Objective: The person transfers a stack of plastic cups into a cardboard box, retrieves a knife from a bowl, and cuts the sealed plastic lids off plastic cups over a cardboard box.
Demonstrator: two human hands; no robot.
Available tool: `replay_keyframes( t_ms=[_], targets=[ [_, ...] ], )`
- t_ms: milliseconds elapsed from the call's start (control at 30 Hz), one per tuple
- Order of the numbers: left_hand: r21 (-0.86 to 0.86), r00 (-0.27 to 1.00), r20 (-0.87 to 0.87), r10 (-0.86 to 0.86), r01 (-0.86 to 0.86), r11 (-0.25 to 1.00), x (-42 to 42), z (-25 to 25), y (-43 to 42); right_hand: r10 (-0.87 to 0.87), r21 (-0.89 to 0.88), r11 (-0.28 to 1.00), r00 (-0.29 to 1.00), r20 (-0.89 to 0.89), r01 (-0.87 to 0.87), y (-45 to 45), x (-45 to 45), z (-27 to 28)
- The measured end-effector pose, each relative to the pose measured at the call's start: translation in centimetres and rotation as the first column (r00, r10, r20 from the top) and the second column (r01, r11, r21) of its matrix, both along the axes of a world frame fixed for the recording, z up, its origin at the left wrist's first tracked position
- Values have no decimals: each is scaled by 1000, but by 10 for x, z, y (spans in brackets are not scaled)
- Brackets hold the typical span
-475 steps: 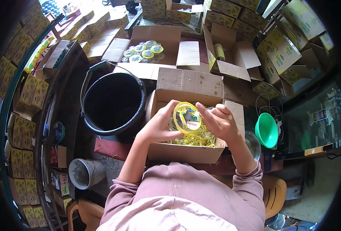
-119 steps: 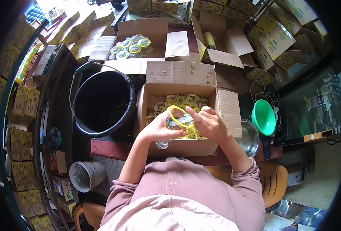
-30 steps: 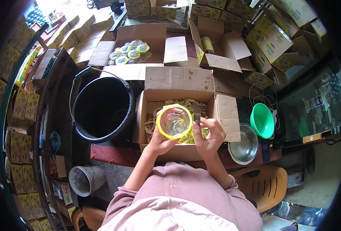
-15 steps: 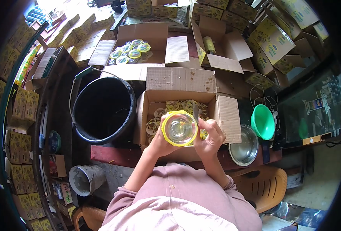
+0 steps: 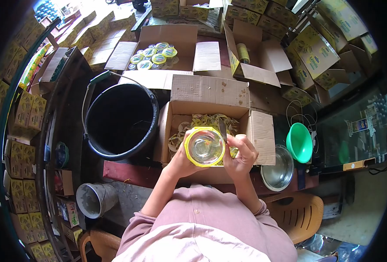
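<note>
A clear round container (image 5: 204, 147) with a yellow rim faces up toward the camera. My left hand (image 5: 180, 160) is wrapped round its left side. In my right hand (image 5: 240, 156) a dark flat blade (image 5: 222, 129) is pinched, its tip pointing away from me beside the rim. Both hands are over the near part of an open cardboard box (image 5: 210, 91). Yellow strips and scraps (image 5: 211, 120) lie inside that box, partly hidden by the container and my hands.
A black bucket (image 5: 121, 120) stands left of the box. On the right are a metal bowl (image 5: 277, 169) and a green bowl (image 5: 299, 143). Behind, one open box (image 5: 169, 35) holds several yellow-rimmed containers (image 5: 154, 56); another (image 5: 272, 52) holds a yellow roll (image 5: 243, 53).
Earlier the container was tilted with a printed label or strip visible; now its clear inside faces up. Since half a second ago, the hands have barely moved and the view has shifted slightly.
</note>
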State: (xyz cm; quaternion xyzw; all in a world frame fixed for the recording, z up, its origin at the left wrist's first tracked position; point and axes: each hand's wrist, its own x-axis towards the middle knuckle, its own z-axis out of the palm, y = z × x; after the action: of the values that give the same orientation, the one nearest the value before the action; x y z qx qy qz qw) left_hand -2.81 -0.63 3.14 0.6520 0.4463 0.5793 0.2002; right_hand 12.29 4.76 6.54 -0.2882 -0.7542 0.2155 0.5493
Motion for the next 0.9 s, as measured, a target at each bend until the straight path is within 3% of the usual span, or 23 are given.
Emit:
replay_keyframes(
  t_ms=[200, 433, 633, 800, 900],
  targets=[
    [-20, 999, -47, 14, -15, 1000, -4, 1, 0, 35, -27, 999, 999, -27, -36, -1, 5, -4],
    [-60, 996, 9, -87, 87, 994, -2, -2, -1, 42, 7, 999, 999, 3, -42, 3, 3, -3],
    [-68, 983, 139, -118, 128, 989, -7, 0, 0, 52, -69, 996, 998, -35, -55, 1, 9, -5],
    [-127, 974, 102, -201, 213, 969, -3, 7, -2, 64, -81, 995, 997, -31, -66, 2, 7, -6],
    [-120, 964, 169, -203, 225, 967, -5, 6, -1, 58, -89, 994, 997, -42, -62, 3, 8, -4]
  ],
)
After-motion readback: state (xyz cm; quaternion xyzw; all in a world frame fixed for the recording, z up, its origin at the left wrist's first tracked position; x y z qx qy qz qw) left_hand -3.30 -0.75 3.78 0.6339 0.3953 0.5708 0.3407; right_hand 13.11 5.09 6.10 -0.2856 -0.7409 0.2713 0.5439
